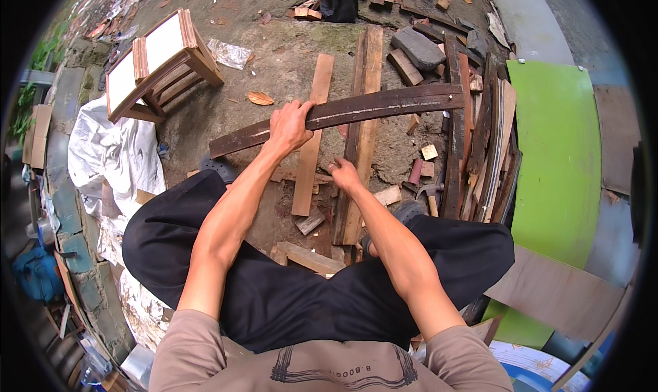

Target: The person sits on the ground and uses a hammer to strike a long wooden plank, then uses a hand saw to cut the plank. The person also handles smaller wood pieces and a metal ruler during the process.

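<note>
Gripped by my left hand [293,126] is a long dark brown wooden plank [384,107], held left of its middle and slanting up to the right across the work area. The plank's upper face is worn, with a pale streak along it. My right hand [345,174] is below it, over the long boards [370,141] on the ground. Its fingers are loosely bent and slightly apart, with nothing visible in them. A lighter board [314,145] passes beneath the dark plank near my left hand. A hammer [432,198] lies right of my right hand.
At the left stands a small wooden frame with white panels [163,45], beside a white cloth sack [113,152]. Old wood strips [490,145] are piled on the right, next to a green panel [554,159]. Grey stone blocks [418,48] and wood scraps lie ahead.
</note>
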`<control>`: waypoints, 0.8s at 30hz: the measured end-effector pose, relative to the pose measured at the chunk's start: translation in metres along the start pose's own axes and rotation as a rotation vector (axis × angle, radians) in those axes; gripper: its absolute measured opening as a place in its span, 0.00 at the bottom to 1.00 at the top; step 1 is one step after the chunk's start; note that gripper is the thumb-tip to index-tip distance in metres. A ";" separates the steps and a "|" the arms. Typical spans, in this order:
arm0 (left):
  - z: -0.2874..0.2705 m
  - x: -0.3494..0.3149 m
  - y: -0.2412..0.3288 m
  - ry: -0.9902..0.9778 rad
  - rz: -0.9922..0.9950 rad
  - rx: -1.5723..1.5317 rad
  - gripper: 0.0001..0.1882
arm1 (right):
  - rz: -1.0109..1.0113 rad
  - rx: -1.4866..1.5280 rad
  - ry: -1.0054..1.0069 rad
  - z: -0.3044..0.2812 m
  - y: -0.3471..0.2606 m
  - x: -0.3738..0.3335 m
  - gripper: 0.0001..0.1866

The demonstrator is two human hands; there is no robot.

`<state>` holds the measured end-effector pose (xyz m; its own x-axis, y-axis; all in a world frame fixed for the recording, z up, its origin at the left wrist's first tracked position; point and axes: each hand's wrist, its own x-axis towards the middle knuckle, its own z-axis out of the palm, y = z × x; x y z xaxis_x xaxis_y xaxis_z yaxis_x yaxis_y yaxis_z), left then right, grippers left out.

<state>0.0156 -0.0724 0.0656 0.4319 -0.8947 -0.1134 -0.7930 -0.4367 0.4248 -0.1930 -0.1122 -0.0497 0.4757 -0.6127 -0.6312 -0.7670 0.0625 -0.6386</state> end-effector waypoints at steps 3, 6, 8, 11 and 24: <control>0.012 -0.009 -0.011 -0.010 -0.013 0.026 0.36 | 0.025 -0.086 -0.023 -0.035 0.015 -0.030 0.28; 0.024 -0.005 -0.009 -0.033 0.059 0.080 0.38 | 0.168 -0.155 0.069 -0.070 0.078 -0.038 0.27; 0.027 -0.009 -0.007 -0.065 0.076 0.138 0.38 | 0.344 -0.220 0.106 -0.082 0.096 -0.047 0.26; 0.037 -0.014 -0.011 -0.092 0.126 0.204 0.37 | 0.330 -0.208 0.141 -0.081 0.111 -0.055 0.24; 0.091 -0.034 -0.068 -0.280 0.048 0.295 0.40 | 0.258 -0.204 -0.031 -0.024 0.108 -0.093 0.35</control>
<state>0.0160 -0.0201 -0.0412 0.2900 -0.8880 -0.3569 -0.9163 -0.3653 0.1643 -0.3303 -0.0677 -0.0495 0.2651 -0.5723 -0.7760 -0.9327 0.0517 -0.3568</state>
